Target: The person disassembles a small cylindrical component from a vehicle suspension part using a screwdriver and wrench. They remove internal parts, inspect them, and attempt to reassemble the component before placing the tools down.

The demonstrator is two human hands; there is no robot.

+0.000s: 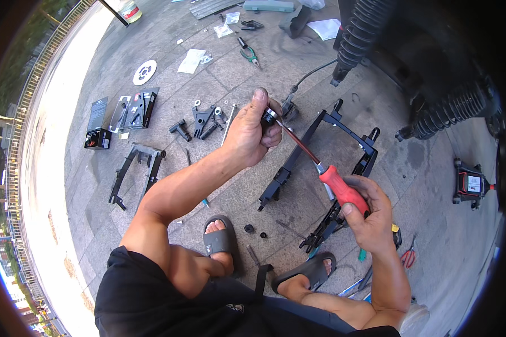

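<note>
My right hand (pixel 372 216) is wrapped round the red handle of a screwdriver (pixel 343 188). Its long shaft points up and to the left, toward my other hand. My left hand (pixel 248 130), thumb up, grips a small black part (pixel 267 119) with a silver ring at its end. The screwdriver's tip meets this part; whether it sits inside or against it I cannot tell. My fingers cover most of the part. Beyond and below the screwdriver, a long black metal swingarm-like frame (pixel 289 168) lies on the paving.
Two black coil shock absorbers (pixel 361 39) hang at the upper right. A smaller black frame (pixel 138 168), loose brackets and bolts (pixel 205 121), opened boxes (pixel 138 109), a white disc (pixel 145 73) and green-handled pliers (pixel 249 55) lie around. A red-and-black jack (pixel 471 182) stands far right.
</note>
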